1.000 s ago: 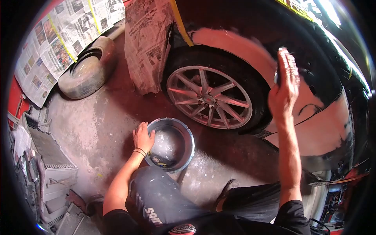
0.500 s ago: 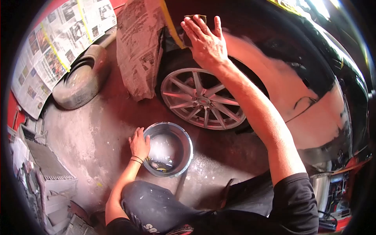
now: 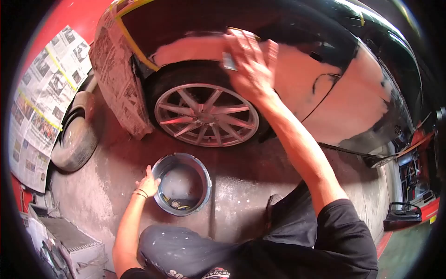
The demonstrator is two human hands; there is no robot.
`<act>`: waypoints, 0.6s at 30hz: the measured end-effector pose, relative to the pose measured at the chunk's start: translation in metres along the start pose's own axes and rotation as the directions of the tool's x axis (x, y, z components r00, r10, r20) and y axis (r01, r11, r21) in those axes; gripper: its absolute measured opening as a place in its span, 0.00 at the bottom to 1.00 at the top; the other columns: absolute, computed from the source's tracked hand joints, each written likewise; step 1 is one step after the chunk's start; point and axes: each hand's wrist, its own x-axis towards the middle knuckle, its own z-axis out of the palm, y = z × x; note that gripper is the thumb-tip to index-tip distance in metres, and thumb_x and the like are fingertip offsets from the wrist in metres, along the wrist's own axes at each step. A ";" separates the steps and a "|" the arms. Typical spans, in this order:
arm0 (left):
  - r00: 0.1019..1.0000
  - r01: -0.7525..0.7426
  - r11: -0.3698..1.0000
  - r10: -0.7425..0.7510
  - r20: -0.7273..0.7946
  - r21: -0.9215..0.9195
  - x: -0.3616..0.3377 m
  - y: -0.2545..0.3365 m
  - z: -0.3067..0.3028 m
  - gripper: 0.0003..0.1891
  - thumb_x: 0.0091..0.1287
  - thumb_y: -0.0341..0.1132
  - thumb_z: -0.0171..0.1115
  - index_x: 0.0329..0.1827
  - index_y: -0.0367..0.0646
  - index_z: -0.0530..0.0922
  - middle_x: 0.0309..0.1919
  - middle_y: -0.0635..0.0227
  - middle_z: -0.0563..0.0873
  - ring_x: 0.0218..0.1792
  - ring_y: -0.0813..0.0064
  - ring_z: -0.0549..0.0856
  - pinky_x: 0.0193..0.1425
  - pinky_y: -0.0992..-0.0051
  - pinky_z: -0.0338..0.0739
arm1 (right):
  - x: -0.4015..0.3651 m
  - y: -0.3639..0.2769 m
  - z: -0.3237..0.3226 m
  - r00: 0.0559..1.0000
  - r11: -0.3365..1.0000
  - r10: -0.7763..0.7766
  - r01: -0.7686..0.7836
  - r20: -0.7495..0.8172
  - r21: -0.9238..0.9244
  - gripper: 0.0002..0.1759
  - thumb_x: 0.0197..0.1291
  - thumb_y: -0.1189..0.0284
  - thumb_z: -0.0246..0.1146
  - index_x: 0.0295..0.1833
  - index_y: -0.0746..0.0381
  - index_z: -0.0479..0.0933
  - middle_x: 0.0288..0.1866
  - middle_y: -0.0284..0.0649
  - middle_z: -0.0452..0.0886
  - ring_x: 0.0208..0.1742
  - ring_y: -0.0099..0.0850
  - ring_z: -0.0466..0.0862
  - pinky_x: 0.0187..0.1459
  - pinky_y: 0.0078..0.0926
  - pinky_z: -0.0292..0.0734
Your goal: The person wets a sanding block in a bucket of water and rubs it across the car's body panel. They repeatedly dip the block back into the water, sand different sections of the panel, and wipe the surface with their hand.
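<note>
My right hand (image 3: 251, 67) lies flat against the orange-pink patch (image 3: 297, 67) on the dark car body, above the wheel arch. Its fingers are stretched and slightly blurred. Under the palm is a thin sheet, apparently sandpaper (image 3: 228, 61), mostly hidden, with a pale edge showing. Low on the left, my left hand (image 3: 147, 184) holds the rim of a round grey bucket (image 3: 207, 186), thumb at the rim and fingers along the outer wall. Cloudy liquid and small yellowish bits are in the bucket, which stands on the floor.
A silver spoked wheel (image 3: 206, 115) is below my right forearm. Newspaper masking (image 3: 116, 79) with yellow tape hangs at the car's left end. A loose tyre (image 3: 76, 144) rests by a newspaper-covered red panel (image 3: 44, 97). A grey box (image 3: 69, 237) stands lower left.
The view has swung to the right, shifting the wheel and bucket leftward. My right hand has slid lower over the panel with the sheet. My left hand stays at the bucket's rim.
</note>
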 end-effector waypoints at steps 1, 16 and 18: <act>0.994 0.021 1.000 -0.022 0.107 0.012 0.003 0.005 -0.009 0.52 0.82 0.53 0.62 0.95 0.41 0.39 0.78 0.41 0.80 0.80 0.42 0.78 0.87 0.22 0.50 | -0.024 0.036 -0.010 0.994 0.993 0.105 -0.105 0.011 0.046 0.39 0.82 0.53 0.59 0.92 0.49 0.60 0.96 0.34 0.59 0.96 0.37 0.53 0.89 0.70 0.33; 0.982 0.113 0.945 -0.153 0.108 0.305 0.044 0.066 -0.023 0.64 0.75 0.64 0.68 0.94 0.34 0.36 0.88 0.41 0.66 0.84 0.45 0.74 0.90 0.35 0.55 | -0.112 0.131 -0.030 0.869 0.809 0.469 -0.495 -0.157 -0.316 0.43 0.86 0.52 0.52 0.96 0.52 0.47 1.00 0.35 0.46 0.98 0.41 0.44 0.87 0.76 0.21; 0.978 0.132 0.940 -0.175 0.113 0.315 0.045 0.069 -0.024 0.64 0.75 0.61 0.69 0.94 0.35 0.33 0.88 0.41 0.65 0.85 0.46 0.74 0.90 0.35 0.55 | -0.098 0.106 -0.020 0.881 0.872 0.448 -0.468 -0.152 -0.142 0.45 0.85 0.47 0.52 0.96 0.52 0.46 1.00 0.35 0.43 0.99 0.40 0.42 0.87 0.76 0.19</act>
